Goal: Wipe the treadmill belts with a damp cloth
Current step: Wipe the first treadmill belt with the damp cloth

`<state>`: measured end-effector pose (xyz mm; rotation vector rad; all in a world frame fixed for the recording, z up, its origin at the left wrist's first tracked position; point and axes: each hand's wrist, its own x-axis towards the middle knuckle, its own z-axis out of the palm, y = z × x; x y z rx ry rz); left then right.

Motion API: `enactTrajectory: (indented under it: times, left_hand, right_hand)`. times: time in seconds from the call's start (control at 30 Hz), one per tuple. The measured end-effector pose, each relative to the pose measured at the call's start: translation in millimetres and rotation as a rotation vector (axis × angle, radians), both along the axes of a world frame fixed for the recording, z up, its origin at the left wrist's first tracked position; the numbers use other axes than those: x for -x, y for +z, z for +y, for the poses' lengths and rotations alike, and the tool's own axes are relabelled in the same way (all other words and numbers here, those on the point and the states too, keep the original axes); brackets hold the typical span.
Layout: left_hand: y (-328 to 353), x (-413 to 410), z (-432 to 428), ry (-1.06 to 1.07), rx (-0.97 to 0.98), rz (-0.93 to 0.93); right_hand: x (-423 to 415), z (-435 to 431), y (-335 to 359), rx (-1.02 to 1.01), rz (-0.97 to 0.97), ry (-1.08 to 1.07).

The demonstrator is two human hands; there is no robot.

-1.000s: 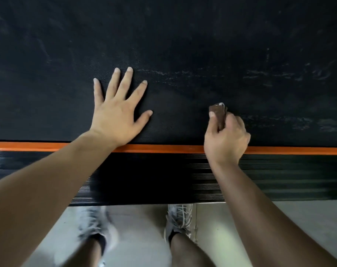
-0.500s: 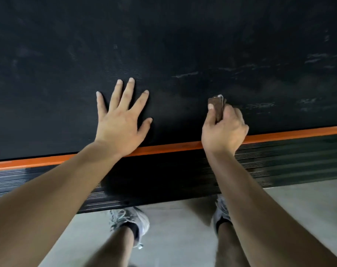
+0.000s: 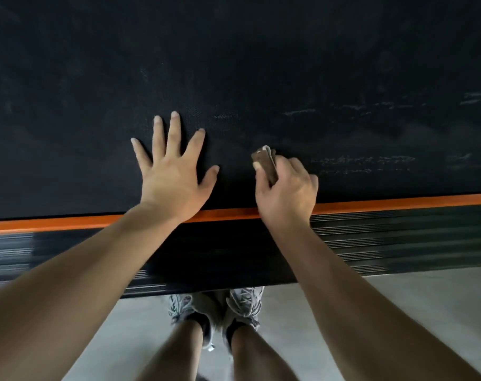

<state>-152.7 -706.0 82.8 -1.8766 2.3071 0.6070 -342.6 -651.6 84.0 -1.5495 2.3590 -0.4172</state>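
The black treadmill belt (image 3: 261, 64) fills the upper half of the head view, with pale scuff streaks on its right side. My left hand (image 3: 173, 174) lies flat on the belt, fingers spread. My right hand (image 3: 287, 193) grips a small folded brown cloth (image 3: 265, 163) and holds it against the belt just right of my left hand. Most of the cloth is hidden in my fist; only its folded end sticks out.
An orange stripe (image 3: 398, 202) borders the belt's near edge. Below it runs the black ribbed side rail (image 3: 385, 243). Grey floor (image 3: 412, 312) lies in front, with my two feet in grey sneakers (image 3: 245, 301) close to the rail.
Both hands stay on the belt, the right one closer to the left. The belt's scuff marks have shifted in the view. My feet have come together below the rail.
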Motion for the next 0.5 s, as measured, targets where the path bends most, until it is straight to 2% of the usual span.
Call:
enactTrajectory:
  times: [0.1, 0.33, 0.5]
  left_hand:
    - [-2, 2, 1, -0.004, -0.001, -0.027]
    - [-4, -15, 1, -0.105, 0.023, -0.064]
    - [-2, -52, -7, -0.21, 0.027, 0.029]
  right_hand:
    - [7, -2, 1, -0.008, -0.016, 0.029]
    - [-17, 0, 0, 0.011, 0.006, -0.153]
    - [-36, -2, 2, 0.0, 0.046, -0.275]
